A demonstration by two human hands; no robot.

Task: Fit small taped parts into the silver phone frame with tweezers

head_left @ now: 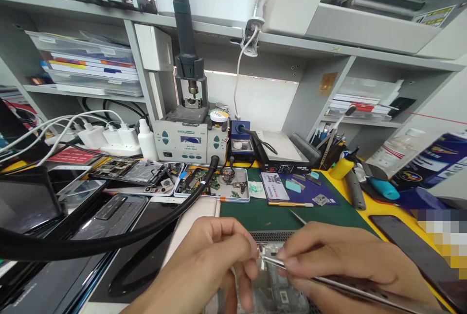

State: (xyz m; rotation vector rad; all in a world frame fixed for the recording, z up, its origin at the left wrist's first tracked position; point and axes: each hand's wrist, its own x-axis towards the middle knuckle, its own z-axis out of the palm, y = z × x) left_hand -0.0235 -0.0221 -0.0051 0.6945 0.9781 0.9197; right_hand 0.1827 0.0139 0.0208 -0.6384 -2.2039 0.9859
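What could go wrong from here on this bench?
The right hand holds a slim metal tool with its tip close to the left hand; a slip might prick a finger or scratch the open device below. The black hose crosses the parts tray, so a tug might scatter its contents.

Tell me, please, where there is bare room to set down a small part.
The widest patch is the green mat between the purple mat and the right hand; a smaller one lies between the parts tray and the left hand. It is crowded at left, with phones and a black hose, and on the purple mat.
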